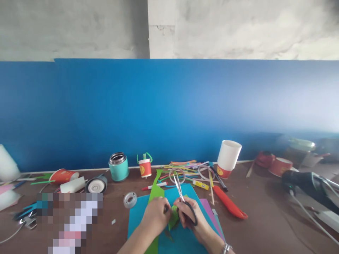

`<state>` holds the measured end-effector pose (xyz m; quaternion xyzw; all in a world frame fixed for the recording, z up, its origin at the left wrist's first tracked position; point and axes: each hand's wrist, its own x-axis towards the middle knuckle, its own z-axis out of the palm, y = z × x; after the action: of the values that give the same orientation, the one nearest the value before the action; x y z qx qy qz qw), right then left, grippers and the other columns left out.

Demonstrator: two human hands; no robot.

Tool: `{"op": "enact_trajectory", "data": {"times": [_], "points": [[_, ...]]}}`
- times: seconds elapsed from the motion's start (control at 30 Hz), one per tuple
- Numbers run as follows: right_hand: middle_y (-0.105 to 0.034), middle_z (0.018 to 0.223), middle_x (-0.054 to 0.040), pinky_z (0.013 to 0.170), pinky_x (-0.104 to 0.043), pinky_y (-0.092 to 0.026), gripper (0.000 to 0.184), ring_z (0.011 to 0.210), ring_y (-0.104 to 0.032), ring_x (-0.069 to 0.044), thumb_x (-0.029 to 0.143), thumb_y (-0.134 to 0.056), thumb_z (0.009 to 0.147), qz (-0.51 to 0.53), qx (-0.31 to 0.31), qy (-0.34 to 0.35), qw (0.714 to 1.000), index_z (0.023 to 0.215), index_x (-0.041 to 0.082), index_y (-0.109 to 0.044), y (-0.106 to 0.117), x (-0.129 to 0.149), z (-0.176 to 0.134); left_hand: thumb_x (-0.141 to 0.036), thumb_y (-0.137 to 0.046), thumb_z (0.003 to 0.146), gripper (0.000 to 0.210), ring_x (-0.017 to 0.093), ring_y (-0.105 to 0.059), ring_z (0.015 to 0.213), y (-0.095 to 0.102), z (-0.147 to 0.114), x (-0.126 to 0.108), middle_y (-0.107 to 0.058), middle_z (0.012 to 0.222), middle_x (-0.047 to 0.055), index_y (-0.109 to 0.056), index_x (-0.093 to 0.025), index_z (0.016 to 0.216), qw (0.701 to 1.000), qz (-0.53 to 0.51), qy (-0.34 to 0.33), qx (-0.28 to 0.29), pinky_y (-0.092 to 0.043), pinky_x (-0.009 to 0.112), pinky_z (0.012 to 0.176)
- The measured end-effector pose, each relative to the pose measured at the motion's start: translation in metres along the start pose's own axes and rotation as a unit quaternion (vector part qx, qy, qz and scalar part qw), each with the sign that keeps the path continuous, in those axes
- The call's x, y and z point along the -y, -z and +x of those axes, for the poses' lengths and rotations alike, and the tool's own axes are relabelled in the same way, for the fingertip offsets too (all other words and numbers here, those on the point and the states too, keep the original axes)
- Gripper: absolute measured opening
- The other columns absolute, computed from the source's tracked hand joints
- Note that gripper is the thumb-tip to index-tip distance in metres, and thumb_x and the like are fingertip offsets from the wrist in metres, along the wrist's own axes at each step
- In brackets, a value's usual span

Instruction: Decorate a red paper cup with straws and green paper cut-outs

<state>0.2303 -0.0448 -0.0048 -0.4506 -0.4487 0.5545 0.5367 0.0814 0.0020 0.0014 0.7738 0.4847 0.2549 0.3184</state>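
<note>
scissors: the scissors [180, 194] were in the right hand [189, 213], above the blue sheets [185, 240], toward the near edge of the surface [254, 215] and about midway between its left and right ends.
right fingers: they were closed about the black handle loops; the blades stood slightly parted, with no paper seen between them.
left fingers: the left hand [157, 215] was curled over the green sheet [156, 192], just beside the small green piece [173, 217]; whether it pinched that piece could not be told.
risk: a cut fingertip seemed the likeliest mishap, since the left fingers were close to the scissors; a ragged cut might have come from the small piece bending if loosely held, and the sheets beneath could have been nicked if the blades dipped.
direction: the tips pointed at the far edge, where the straws [182, 164] lay, and away from the wrist.
long axis: it ran from near edge to far edge, leaning a little toward the far left corner.
nearby: the tape roll [130, 200] lay left of the sheets, and the red-handled tool [230, 203] right of them.
</note>
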Motion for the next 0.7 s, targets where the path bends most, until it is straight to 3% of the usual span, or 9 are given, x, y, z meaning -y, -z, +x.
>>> {"op": "enact_trajectory", "data": {"times": [0.13,0.27,0.33,0.4,0.5,0.53,0.6,0.7], "points": [[-0.045,0.037,0.0071,0.036,-0.019,-0.013,0.035,0.033,-0.030,-0.005,0.049,-0.063,0.072,-0.011,-0.006,0.008,1.000,0.078,0.015,-0.057,0.000,0.001,0.000,-0.021,-0.058,0.067,0.011,0.015,-0.051,0.055,0.004,0.010,0.007,-0.056,0.053,-0.002,-0.057,-0.019,0.057,0.983,-0.172,0.053,-0.030,-0.032,0.024,0.054],[-0.050,0.039,0.0057,0.036,-0.018,-0.017,0.036,0.033,-0.030,-0.004,0.050,-0.063,0.072,-0.044,-0.009,0.016,0.999,0.078,0.015,-0.056,-0.003,0.004,0.000,-0.036,-0.051,0.077,0.019,0.013,-0.054,0.055,0.013,0.017,0.010,-0.058,0.062,-0.001,-0.053,-0.018,0.070,0.956,-0.263,0.085,-0.103,-0.036,0.023,0.052],[-0.050,0.039,0.0060,0.036,-0.018,-0.022,0.036,0.034,-0.034,-0.005,0.050,-0.064,0.070,-0.053,-0.002,0.013,0.999,0.077,0.016,-0.056,-0.006,0.005,0.000,-0.039,-0.052,0.078,0.021,0.014,-0.058,0.058,0.014,0.017,0.007,-0.061,0.067,0.001,-0.050,-0.018,0.075,0.928,-0.335,0.101,-0.128,-0.040,0.022,0.054],[-0.050,0.040,0.0063,0.037,-0.018,-0.025,0.036,0.034,-0.037,-0.006,0.050,-0.064,0.069,-0.066,0.011,0.011,0.998,0.076,0.016,-0.055,-0.008,0.003,0.001,-0.035,-0.062,0.072,0.022,0.016,-0.063,0.069,0.013,0.016,0.004,-0.063,0.074,0.003,-0.049,-0.018,0.076,0.866,-0.466,0.113,-0.141,-0.045,0.024,0.061],[-0.050,0.039,0.0064,0.037,-0.017,-0.026,0.030,0.034,-0.038,-0.006,0.043,-0.063,0.071,-0.097,0.038,0.000,0.995,0.076,0.015,-0.055,-0.010,-0.002,0.002,-0.023,-0.074,0.062,0.028,0.019,-0.064,0.085,0.011,0.015,-0.002,-0.065,0.085,0.005,-0.052,-0.017,0.078,0.743,-0.645,0.104,-0.147,-0.048,0.027,0.074],[-0.050,0.039,0.0065,0.037,-0.017,-0.026,0.026,0.034,-0.039,-0.006,0.040,-0.062,0.071,-0.107,0.047,-0.008,0.993,0.076,0.014,-0.056,-0.010,-0.004,0.002,-0.022,-0.075,0.062,0.027,0.019,-0.064,0.085,0.011,0.014,-0.004,-0.064,0.086,0.005,-0.054,-0.017,0.078,0.724,-0.664,0.104,-0.152,-0.048,0.027,0.074],[-0.049,0.040,0.0066,0.037,-0.017,-0.026,0.021,0.034,-0.041,-0.006,0.034,-0.061,0.072,-0.121,0.064,-0.021,0.990,0.075,0.014,-0.056,-0.011,-0.008,0.003,-0.022,-0.076,0.063,0.024,0.015,-0.062,0.080,0.009,0.013,-0.006,-0.063,0.084,0.003,-0.057,-0.016,0.078,0.713,-0.670,0.122,-0.168,-0.047,0.024,0.070],[-0.050,0.042,0.0066,0.037,-0.016,-0.027,0.018,0.035,-0.043,-0.006,0.031,-0.060,0.071,-0.127,0.077,-0.019,0.989,0.074,0.013,-0.057,-0.012,-0.011,0.003,-0.027,-0.076,0.065,0.023,0.011,-0.056,0.073,0.006,0.009,-0.009,-0.059,0.077,0.000,-0.059,-0.016,0.076,0.731,-0.642,0.147,-0.177,-0.044,0.021,0.064]]}}
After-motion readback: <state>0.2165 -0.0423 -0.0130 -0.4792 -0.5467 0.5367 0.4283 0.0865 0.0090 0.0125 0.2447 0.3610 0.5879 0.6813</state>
